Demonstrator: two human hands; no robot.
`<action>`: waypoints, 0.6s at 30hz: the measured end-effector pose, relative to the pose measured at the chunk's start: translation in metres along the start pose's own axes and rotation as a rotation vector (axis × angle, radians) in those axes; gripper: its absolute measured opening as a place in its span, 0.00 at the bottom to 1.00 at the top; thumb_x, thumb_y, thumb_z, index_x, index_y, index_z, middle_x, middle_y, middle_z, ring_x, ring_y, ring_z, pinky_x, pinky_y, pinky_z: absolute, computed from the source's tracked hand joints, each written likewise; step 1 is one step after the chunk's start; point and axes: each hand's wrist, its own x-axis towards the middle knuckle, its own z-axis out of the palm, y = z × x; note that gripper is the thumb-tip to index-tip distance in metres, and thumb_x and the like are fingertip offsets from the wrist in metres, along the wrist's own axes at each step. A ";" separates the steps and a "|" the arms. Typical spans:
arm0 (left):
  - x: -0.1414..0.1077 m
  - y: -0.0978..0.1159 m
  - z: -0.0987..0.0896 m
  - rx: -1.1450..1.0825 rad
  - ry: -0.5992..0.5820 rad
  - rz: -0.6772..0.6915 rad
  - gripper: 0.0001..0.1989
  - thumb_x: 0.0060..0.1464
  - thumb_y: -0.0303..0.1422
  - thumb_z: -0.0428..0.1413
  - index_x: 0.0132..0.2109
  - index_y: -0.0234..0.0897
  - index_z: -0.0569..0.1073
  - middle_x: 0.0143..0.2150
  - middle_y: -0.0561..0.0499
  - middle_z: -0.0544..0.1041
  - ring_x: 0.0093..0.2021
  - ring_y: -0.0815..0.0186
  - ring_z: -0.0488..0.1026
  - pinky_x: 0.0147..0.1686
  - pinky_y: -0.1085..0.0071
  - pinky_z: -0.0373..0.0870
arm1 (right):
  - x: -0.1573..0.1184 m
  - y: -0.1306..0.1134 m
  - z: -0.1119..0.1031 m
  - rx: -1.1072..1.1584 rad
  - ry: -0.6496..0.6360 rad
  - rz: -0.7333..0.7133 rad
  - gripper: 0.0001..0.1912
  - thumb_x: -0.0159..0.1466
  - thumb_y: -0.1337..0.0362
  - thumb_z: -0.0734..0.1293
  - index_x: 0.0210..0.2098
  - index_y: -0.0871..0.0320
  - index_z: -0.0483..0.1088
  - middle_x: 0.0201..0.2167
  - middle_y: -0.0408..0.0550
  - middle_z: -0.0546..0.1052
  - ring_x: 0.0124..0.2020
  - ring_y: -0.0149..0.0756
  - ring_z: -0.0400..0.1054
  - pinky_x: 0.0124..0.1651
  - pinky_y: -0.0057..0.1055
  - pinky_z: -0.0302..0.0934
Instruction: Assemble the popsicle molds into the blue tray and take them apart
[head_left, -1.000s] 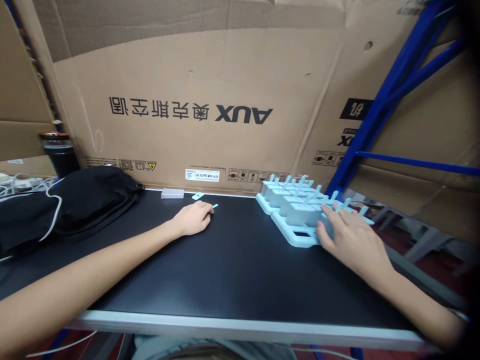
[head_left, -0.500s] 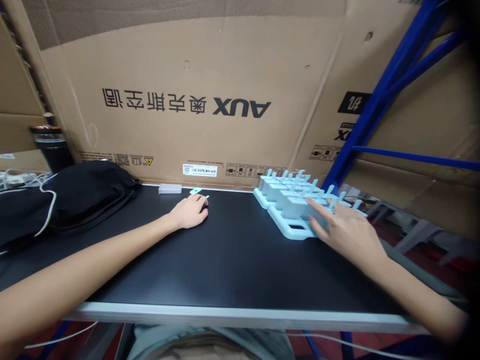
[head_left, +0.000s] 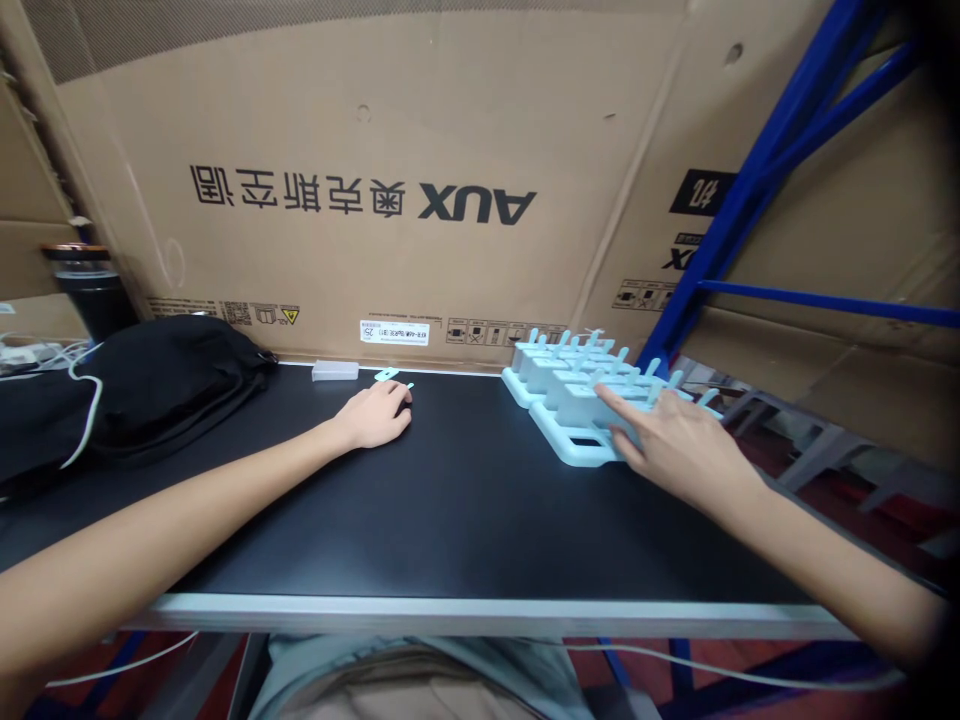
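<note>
Head view, the only one. Over the last second the right hand (head_left: 679, 450) has lifted off the near row of the pale blue ice-pop mould tray (head_left: 581, 452): a second ago it lay flat across the moulds, now its fingers are spread and its index finger points at the front mould cups (head_left: 581, 403), touching or just short of them (I cannot tell which). It grips nothing. The tray itself seems not to have moved on the black table (head_left: 465, 520); its apparent drift is the camera's own shift.

The left hand (head_left: 375, 418) has stayed resting on the table, fingers loosely curled together, nothing clamped that I can see. Just beyond its fingertips lie a small blue stick (head_left: 407, 386) and a blue tab (head_left: 387, 375), and further past them a clear plastic piece (head_left: 334, 371).

Room for moving: between the two hands the table is bare, and toward the person it runs bare to the metal front edge (head_left: 480, 617). Beyond both hands the cardboard box (head_left: 390, 150) stands as a wall. Right of the right hand the tray sits close to the table's side edge, with the blue rack post (head_left: 720, 230) just behind it. Left of the left hand, well apart, lies a black bag (head_left: 150, 385).
</note>
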 end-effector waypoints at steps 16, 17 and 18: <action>0.005 -0.060 -0.011 0.222 0.200 -0.254 0.33 0.59 0.59 0.37 0.61 0.46 0.65 0.72 0.44 0.47 0.71 0.38 0.31 0.58 0.27 0.33 | 0.000 -0.015 -0.014 -0.104 -0.031 0.046 0.28 0.63 0.64 0.61 0.63 0.58 0.63 0.40 0.72 0.74 0.34 0.55 0.69 0.34 0.43 0.59; 0.004 -0.072 -0.013 0.220 0.185 -0.335 0.34 0.59 0.60 0.36 0.61 0.47 0.65 0.72 0.43 0.47 0.70 0.36 0.31 0.56 0.25 0.33 | 0.000 -0.016 -0.017 -0.129 -0.049 0.051 0.28 0.63 0.65 0.60 0.63 0.59 0.63 0.38 0.72 0.74 0.31 0.54 0.70 0.32 0.43 0.59; 0.003 -0.083 -0.014 0.215 0.168 -0.415 0.35 0.59 0.60 0.35 0.60 0.48 0.66 0.72 0.42 0.47 0.70 0.35 0.32 0.55 0.23 0.34 | 0.000 -0.019 -0.021 -0.144 -0.075 0.055 0.28 0.63 0.67 0.60 0.63 0.61 0.63 0.35 0.72 0.75 0.29 0.54 0.70 0.30 0.42 0.59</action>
